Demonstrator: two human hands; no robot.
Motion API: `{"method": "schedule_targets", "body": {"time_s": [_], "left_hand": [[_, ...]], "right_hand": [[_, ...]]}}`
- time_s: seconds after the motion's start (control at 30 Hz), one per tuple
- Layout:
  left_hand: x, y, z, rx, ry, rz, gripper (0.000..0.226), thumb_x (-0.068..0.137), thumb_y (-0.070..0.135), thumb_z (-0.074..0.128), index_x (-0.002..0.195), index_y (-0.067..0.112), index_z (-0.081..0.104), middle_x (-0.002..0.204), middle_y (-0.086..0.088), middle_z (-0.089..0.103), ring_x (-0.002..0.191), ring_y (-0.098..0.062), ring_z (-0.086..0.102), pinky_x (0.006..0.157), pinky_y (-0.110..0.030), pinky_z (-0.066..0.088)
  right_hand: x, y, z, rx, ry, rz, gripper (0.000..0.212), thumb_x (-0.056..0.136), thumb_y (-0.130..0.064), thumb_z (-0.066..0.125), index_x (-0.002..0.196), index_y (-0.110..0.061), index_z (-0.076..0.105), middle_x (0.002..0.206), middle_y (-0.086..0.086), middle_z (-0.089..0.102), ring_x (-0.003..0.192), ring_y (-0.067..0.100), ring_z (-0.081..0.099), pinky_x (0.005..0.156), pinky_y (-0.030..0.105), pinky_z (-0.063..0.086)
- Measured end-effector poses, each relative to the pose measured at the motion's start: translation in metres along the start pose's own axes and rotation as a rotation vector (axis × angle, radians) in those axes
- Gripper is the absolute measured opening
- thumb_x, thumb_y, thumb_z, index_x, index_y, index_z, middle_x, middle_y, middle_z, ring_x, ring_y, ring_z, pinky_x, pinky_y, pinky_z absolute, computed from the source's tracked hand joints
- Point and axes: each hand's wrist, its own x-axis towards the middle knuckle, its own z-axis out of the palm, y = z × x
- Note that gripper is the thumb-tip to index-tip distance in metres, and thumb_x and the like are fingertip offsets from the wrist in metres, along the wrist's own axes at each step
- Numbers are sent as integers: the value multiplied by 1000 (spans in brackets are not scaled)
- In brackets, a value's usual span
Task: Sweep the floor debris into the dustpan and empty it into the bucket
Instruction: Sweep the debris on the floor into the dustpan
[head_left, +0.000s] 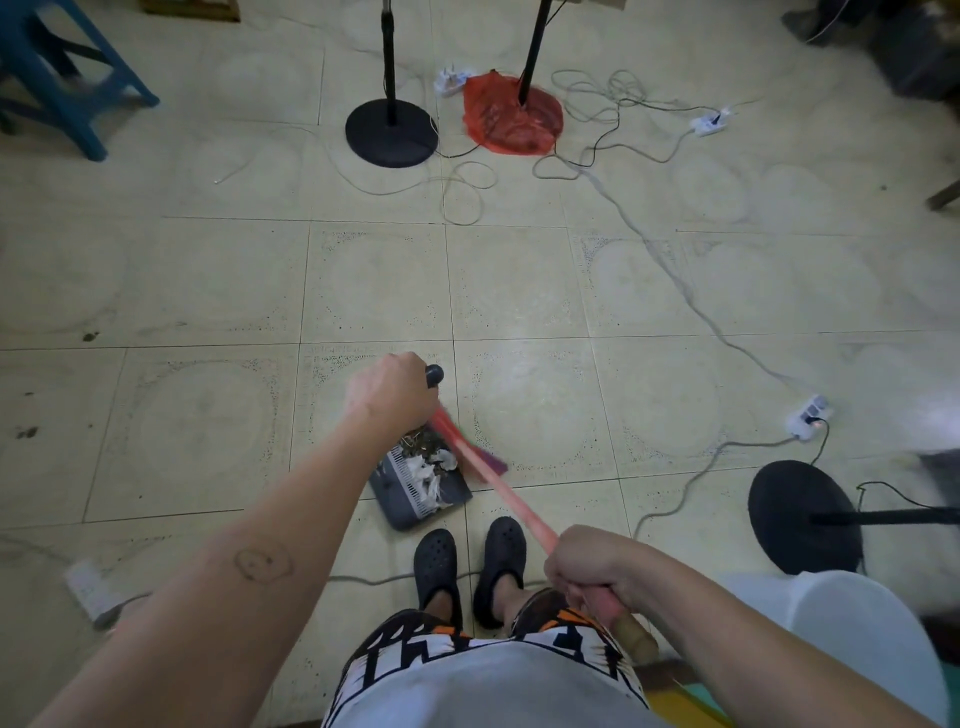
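Right hand (587, 566) clenched round broom (501, 486) stick, steering bristles (492, 460) ahead of fingers into dustpan (400, 496). Left hand (392, 397) grasps dustpan handle, bracing it under knuckles so debris (431, 454) collects inside.

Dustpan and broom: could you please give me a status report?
Left hand grips dark grey plastic dustpan by its black handle; right hand grips pink broom stick. Dustpan on floor, holding white scraps. Grey cable lies right of it, untouched.

left of left hand (390, 396) on dustpan (415, 501): floor (197, 426) lying open | far ahead: stands (391, 132), wire tangle (608, 104) blocking | right of right hand (589, 564) on broom (498, 482): cable (737, 444), base (802, 519) crowding
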Motion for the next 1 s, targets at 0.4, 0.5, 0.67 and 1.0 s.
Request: {"method": "schedule_targets", "body": {"time_s": [0.4, 0.5, 0.67, 1.0], "left_hand": [[-7, -7, -4, 6, -21, -37, 21, 97, 27, 49, 86, 10, 56, 67, -2, 56, 53, -15, 53, 46, -25, 44], [-11, -14, -4, -14, -8, -54, 21, 96, 28, 51, 86, 11, 56, 67, -1, 57, 52, -13, 53, 45, -24, 44], [-24, -29, -11, -69, 14, -103, 27, 100, 26, 45, 75, 17, 50, 63, 0, 53, 47, -10, 48, 39, -21, 34], [-50, -71, -26, -124, 144, -259, 33, 98, 29, 41, 75, 10, 56, 61, -2, 52, 48, -15, 48, 46, -22, 35]], "right_hand": [[-34, 1, -29, 334, -153, -15, 15, 89, 2, 47, 100, -5, 40, 50, -3, 38, 30, 4, 33, 28, 14, 28], [-48, 0, -41, 264, -125, -52, 15, 89, 2, 47, 101, -4, 42, 51, -2, 39, 31, 5, 33, 28, 15, 28], [-65, -8, -58, 85, -61, -117, 14, 89, 0, 48, 102, -4, 45, 48, -2, 41, 32, 7, 34, 31, 15, 28], [-29, -53, -74, -201, 72, -132, 11, 85, -7, 53, 94, -7, 47, 56, 3, 42, 37, 11, 37, 36, 17, 31]]}}
